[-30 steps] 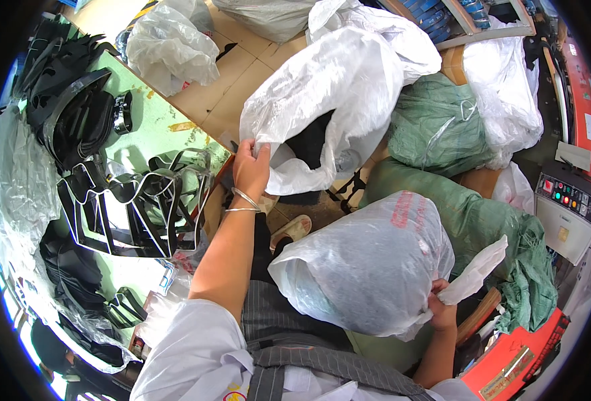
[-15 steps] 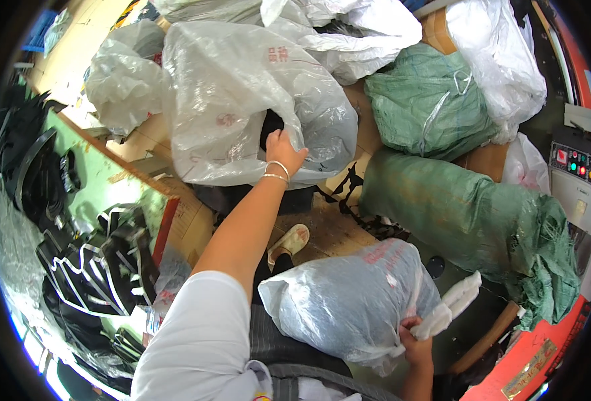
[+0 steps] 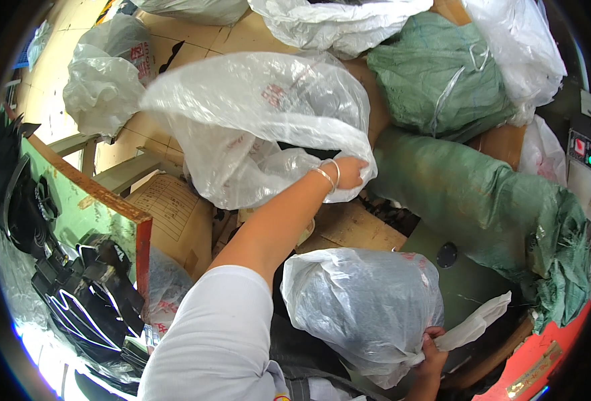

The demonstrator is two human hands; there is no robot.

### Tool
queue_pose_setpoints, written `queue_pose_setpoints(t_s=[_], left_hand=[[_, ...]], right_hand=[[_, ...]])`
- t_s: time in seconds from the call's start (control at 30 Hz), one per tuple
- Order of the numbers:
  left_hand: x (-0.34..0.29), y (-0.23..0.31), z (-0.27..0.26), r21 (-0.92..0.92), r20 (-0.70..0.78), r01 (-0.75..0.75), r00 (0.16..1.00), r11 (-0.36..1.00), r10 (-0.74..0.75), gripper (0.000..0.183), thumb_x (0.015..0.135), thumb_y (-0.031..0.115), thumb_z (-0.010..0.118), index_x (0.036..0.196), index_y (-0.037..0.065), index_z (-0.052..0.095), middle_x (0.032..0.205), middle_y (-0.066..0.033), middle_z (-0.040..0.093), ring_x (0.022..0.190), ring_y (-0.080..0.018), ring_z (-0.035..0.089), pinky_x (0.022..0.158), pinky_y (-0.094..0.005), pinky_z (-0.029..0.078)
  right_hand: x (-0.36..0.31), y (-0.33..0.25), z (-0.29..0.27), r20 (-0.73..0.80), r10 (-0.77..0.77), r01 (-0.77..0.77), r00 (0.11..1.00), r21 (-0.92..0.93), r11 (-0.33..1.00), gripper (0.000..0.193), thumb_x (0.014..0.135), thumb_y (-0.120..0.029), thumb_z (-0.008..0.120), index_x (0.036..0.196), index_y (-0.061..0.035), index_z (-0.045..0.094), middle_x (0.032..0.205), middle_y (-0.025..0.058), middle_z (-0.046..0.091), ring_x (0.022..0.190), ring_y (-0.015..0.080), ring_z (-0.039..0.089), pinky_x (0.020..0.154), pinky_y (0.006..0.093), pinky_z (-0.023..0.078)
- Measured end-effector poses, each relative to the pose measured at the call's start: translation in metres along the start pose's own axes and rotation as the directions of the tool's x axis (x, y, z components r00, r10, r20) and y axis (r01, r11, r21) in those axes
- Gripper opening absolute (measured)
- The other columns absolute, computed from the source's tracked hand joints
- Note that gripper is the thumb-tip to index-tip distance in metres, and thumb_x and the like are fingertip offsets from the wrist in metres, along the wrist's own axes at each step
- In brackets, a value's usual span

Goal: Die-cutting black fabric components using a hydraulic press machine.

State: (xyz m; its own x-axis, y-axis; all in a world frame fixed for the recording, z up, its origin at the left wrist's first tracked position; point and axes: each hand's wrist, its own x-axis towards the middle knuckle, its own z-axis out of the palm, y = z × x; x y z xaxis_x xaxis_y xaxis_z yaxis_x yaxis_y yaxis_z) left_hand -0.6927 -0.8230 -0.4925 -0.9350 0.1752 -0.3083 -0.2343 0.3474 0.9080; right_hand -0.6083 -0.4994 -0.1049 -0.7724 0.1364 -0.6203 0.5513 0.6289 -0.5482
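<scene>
With our left hand (image 3: 350,172) pinching the big clear plastic bag (image 3: 262,127) by its thin rim and our right hand (image 3: 433,353) clenched on the filled bag's neck (image 3: 362,307), we judge either film could tear or slip.

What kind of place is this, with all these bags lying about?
Probably a small workshop or storeroom for bagged goods: clear plastic bags and green woven sacks are piled about, black cut pieces lie stacked on a green worktable, and cardboard stands beside it.
</scene>
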Motion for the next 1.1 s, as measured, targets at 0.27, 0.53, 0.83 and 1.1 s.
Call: queue_pose_setpoints(t_s=[0.27, 0.53, 0.83, 1.1], left_hand=[[-0.222, -0.036, -0.074, -0.272, -0.960, 0.458, -0.185, 0.846, -0.209, 0.039, 0.078, 0.016, 0.067, 0.112, 0.001, 0.055, 0.114, -0.0170, 0.057, 0.109, -0.0330, 0.051, 0.095, -0.0449, 0.039], [-0.281, -0.217, 0.003, -0.927, -0.361, 0.027, -0.340, 0.374, -0.868, 0.115, 0.075, 0.060, 0.069, 0.144, -0.013, 0.014, 0.152, -0.0297, 0.015, 0.141, -0.0396, 0.020, 0.115, -0.0413, 0.019], [-0.263, -0.275, 0.024, -0.864, -0.226, 0.367, 0.328, 0.344, -0.917, 0.081, 0.074, 0.040, 0.074, 0.132, -0.007, 0.043, 0.133, -0.0317, 0.046, 0.124, -0.0389, 0.046, 0.103, -0.0414, 0.038], [-0.264, -0.317, 0.033, -0.727, -0.581, 0.559, -0.192, 0.398, -0.791, 0.076, 0.074, 0.027, 0.076, 0.132, -0.008, 0.041, 0.132, -0.0257, 0.050, 0.122, -0.0370, 0.050, 0.102, -0.0395, 0.040]], right_hand=[[0.012, -0.036, -0.024, 0.161, -0.141, 0.096, 0.977, 0.257, 0.961, 0.047, 0.076, -0.024, 0.072, 0.111, -0.0004, 0.052, 0.103, 0.0095, 0.062, 0.096, 0.0219, 0.061, 0.084, 0.0383, 0.050], [0.034, -0.077, -0.001, 0.174, -0.178, 0.165, 0.969, 0.088, 0.982, 0.060, 0.081, -0.023, 0.061, 0.134, -0.0006, 0.044, 0.121, 0.0138, 0.058, 0.108, 0.0290, 0.060, 0.092, 0.0443, 0.049], [0.051, -0.079, 0.025, 0.192, -0.114, 0.060, 0.975, 0.268, 0.962, 0.052, 0.083, -0.025, 0.055, 0.130, -0.0022, 0.047, 0.125, 0.0128, 0.057, 0.112, 0.0321, 0.057, 0.097, 0.0481, 0.045], [0.064, -0.043, 0.029, 0.251, 0.040, -0.143, 0.967, 0.406, 0.902, 0.054, 0.084, -0.027, 0.050, 0.131, -0.0013, 0.048, 0.128, 0.0158, 0.056, 0.116, 0.0342, 0.055, 0.098, 0.0505, 0.045]])
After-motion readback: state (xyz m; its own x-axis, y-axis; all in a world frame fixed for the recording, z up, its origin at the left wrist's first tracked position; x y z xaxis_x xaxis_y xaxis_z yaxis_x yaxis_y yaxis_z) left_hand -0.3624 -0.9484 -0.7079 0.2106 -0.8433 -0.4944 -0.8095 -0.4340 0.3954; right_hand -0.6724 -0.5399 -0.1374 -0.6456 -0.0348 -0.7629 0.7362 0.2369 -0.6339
